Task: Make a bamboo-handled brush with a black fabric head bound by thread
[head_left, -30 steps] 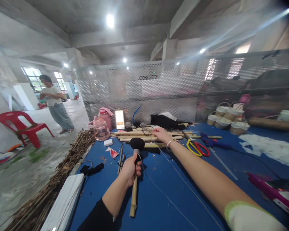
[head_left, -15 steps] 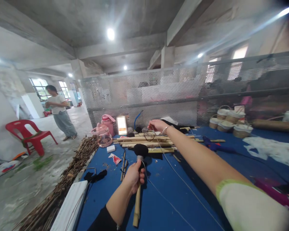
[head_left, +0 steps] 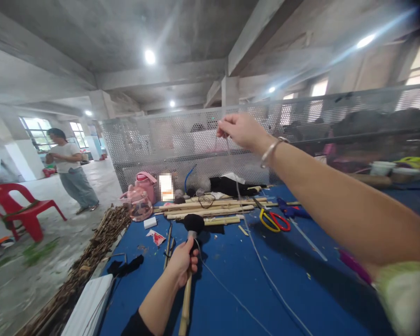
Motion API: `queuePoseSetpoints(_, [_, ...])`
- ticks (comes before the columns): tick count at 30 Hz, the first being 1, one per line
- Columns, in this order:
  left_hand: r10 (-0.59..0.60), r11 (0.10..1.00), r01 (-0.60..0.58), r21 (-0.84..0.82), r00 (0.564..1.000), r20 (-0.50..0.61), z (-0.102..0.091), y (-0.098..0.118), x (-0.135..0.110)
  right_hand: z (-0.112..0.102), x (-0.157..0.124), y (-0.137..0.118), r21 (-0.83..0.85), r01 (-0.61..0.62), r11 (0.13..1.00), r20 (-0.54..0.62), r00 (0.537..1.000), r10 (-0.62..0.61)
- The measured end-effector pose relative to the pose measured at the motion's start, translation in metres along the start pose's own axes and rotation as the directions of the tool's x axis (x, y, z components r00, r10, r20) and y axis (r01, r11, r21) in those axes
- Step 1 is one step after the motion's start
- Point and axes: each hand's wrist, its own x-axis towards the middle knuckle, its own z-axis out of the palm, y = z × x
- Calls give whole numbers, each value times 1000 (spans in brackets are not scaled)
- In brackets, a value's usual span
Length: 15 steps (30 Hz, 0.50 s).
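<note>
My left hand (head_left: 185, 261) is wrapped round a bamboo stick (head_left: 186, 303), just below a round black fabric head (head_left: 193, 224) at its upper end. A pale band (head_left: 192, 235) shows between the head and my fingers. From there a thin light cord (head_left: 227, 291) runs down across the blue table. My right hand (head_left: 240, 130) is raised above the table in front of the perforated screen, its fingers pinched on a pale cord (head_left: 248, 231). That cord hangs down and trails to the front edge of the view.
Bamboo sticks (head_left: 210, 210) lie across the back of the blue table (head_left: 238, 289). Scissors (head_left: 275, 221) with yellow and red handles and a blue glue gun (head_left: 292, 210) are on the right. A pink jug (head_left: 140, 205) stands left. Behind rises a perforated metal screen (head_left: 143, 140); a person (head_left: 68, 163) stands beyond.
My right hand has risen from near the bamboo sticks to well above the table, drawing the cord up. My left hand still grips the stick. The view has turned slightly right, and the scissors now show.
</note>
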Motion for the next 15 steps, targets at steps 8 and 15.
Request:
queuePoseSetpoints(8, [149, 957, -156, 246, 988, 48, 0, 7, -11, 11, -176, 57, -332, -328, 884, 555, 690, 465])
queuePoseSetpoints(15, [600, 587, -575, 570, 781, 171, 39, 20, -39, 93, -250, 47, 416, -793, 446, 678, 597, 429])
